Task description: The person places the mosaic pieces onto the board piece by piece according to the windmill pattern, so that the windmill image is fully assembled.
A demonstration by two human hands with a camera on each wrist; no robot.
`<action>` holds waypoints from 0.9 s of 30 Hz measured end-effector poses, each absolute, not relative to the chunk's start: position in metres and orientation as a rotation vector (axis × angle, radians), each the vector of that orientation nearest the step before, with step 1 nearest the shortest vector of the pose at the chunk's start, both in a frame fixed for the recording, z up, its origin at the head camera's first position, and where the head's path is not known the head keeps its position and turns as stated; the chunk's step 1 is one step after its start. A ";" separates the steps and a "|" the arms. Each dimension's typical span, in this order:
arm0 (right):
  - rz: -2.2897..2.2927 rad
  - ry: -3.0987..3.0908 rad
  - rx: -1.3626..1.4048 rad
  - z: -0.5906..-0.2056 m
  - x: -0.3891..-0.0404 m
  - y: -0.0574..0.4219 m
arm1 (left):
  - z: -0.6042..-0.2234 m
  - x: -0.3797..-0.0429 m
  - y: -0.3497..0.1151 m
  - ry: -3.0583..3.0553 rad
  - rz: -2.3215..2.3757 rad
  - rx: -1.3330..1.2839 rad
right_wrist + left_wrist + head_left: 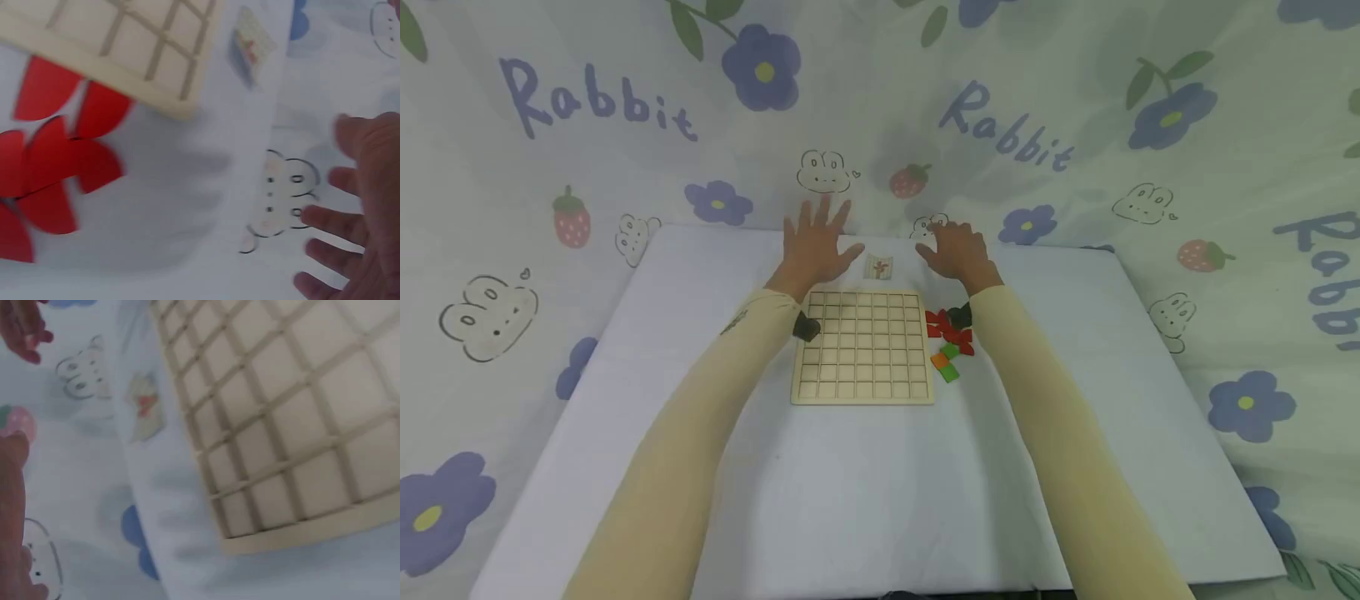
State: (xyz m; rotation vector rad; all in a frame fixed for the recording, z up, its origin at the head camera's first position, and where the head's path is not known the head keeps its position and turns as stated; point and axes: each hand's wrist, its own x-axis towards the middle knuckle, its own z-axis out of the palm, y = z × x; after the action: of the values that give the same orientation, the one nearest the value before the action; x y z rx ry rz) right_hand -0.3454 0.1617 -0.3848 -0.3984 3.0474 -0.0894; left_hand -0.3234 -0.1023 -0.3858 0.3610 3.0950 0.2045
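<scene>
Yellow sleeves (677, 450) flank gridded board (866, 356) and red pieces (952, 337).

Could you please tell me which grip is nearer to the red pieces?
Right. The right grip is beyond the red pieces; the left grip is farther away, past the far-left corner of the board.

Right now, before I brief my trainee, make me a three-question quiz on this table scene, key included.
1. As the person sees it, the red pieces lie beside which edge of the grid board? A left, B right, C near.
2. True or false: the left hand grips a red piece.
3. What lies beyond the board, between the left hand and the right hand?

Key: 1, B. 2, False; its fingers are spread. 3, A small square with a reddish picture.
</scene>
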 end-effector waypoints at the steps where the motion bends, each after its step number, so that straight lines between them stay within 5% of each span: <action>1: -0.100 3.008 -0.416 -0.391 -0.342 0.165 | -0.392 -0.317 -0.107 3.075 0.219 0.382; 13: -0.323 2.791 -0.386 -0.449 -0.300 0.198 | -0.472 -0.236 -0.160 2.795 0.350 0.527; 27: -0.714 2.786 -0.342 -0.464 -0.283 0.196 | -0.489 -0.182 -0.169 2.830 0.465 0.632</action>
State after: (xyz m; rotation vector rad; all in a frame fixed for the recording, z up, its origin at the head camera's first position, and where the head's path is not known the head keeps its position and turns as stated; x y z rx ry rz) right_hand -0.2830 0.1955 -0.4640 -0.3425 2.7864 -0.7144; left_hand -0.1820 -0.1694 -0.4891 0.6325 2.8298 0.4652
